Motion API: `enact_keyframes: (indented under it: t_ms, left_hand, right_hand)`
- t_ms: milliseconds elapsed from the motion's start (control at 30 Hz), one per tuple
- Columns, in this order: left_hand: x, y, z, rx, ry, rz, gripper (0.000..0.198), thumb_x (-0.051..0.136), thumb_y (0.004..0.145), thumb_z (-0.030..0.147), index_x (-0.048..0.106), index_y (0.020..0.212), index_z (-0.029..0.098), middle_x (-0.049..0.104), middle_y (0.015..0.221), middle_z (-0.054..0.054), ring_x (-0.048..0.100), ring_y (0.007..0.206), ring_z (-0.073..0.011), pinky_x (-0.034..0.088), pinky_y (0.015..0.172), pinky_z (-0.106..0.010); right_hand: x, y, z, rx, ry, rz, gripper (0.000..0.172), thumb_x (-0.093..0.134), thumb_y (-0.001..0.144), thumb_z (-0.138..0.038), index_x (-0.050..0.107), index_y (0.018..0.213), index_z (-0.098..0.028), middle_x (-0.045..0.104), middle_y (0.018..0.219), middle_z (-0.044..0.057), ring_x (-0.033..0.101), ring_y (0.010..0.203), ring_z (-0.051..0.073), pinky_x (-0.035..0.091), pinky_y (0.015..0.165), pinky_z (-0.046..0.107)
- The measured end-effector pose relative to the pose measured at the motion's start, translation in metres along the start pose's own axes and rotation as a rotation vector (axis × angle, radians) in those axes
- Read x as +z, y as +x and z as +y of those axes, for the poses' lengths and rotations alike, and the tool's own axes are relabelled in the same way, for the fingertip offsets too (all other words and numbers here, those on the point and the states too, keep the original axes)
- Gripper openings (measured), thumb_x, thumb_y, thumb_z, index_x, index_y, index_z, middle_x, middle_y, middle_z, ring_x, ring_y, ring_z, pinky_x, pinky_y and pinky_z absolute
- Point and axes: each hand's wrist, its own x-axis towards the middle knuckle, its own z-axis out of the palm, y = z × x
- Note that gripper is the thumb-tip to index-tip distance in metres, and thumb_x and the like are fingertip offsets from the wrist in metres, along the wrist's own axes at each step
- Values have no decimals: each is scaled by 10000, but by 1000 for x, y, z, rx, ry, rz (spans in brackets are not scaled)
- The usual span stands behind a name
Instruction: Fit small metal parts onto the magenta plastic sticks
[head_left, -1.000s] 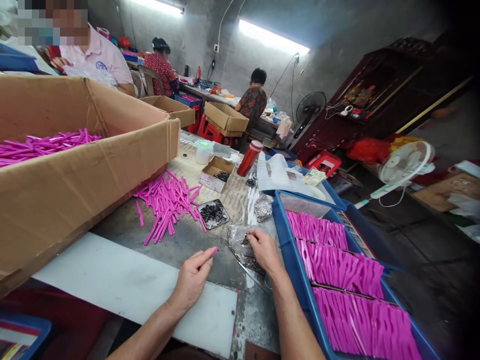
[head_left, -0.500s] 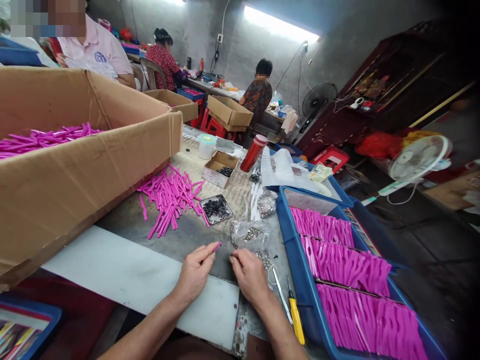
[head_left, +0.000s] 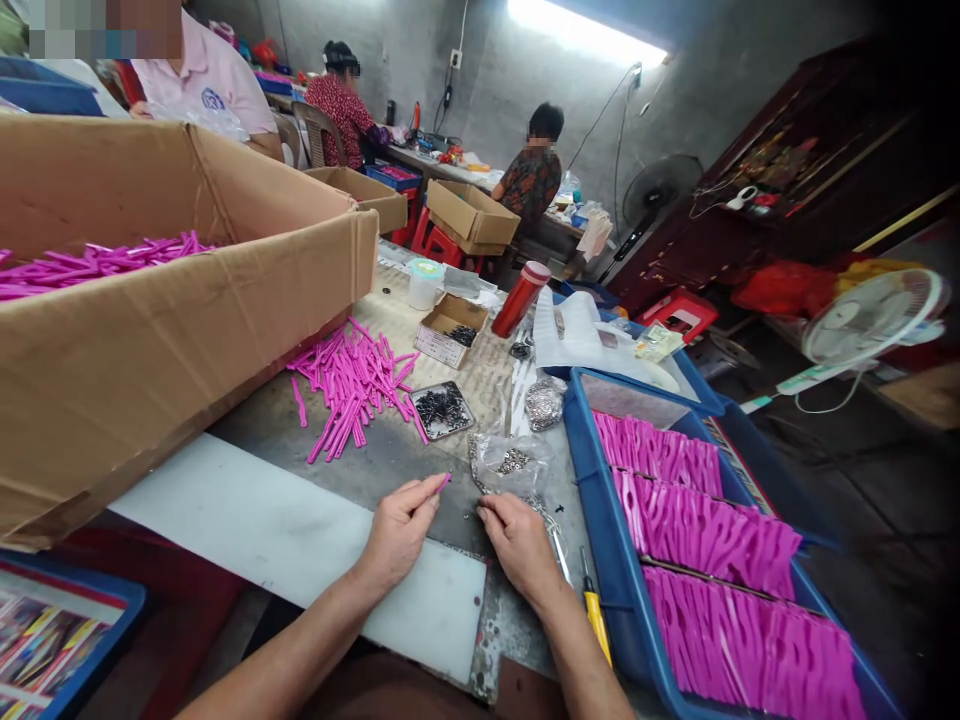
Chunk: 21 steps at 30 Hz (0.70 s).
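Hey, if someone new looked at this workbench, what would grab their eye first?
Probably the vivid pink strips, packed in rows in the blue crate at right. Next, a loose pink heap on the bench beside the big cardboard box at left. Between them, the left hand pinches a single pink piece, with the right hand nearby.

The left hand (head_left: 401, 530) and right hand (head_left: 517, 545) are ungloved. The wrists are bare and narrower than the left forearm (head_left: 300, 640) and right forearm (head_left: 581, 640), which broaden toward the elbows and are uncovered as far as they show. Low between them shows dark brown clothing (head_left: 405, 692), plain and softly rounded along its top; its cut is hard to tell.
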Motion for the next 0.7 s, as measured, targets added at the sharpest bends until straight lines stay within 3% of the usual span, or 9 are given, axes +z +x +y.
enact_keyframes:
  t_ms: [400, 700]
  left_hand:
    - [0, 0, -1, 5, 0, -19, 302, 453, 748, 212, 619, 994, 152, 590, 815, -57, 521, 671, -134, 444, 596, -230]
    - [0, 0, 2, 22, 8, -6, 300, 463, 731, 195, 627, 980, 158, 589, 766, -41, 518, 673, -137, 445, 620, -231]
  right_hand:
    - [10, 3, -5, -40, -174, -150, 157, 458, 753, -105, 600, 764, -170, 608, 713, 39, 548, 701, 158, 392, 661, 243]
    - [16, 3, -6, -81, -313, -149, 171, 408, 754, -80, 561, 730, -152, 576, 705, 63, 524, 692, 182, 375, 654, 274]
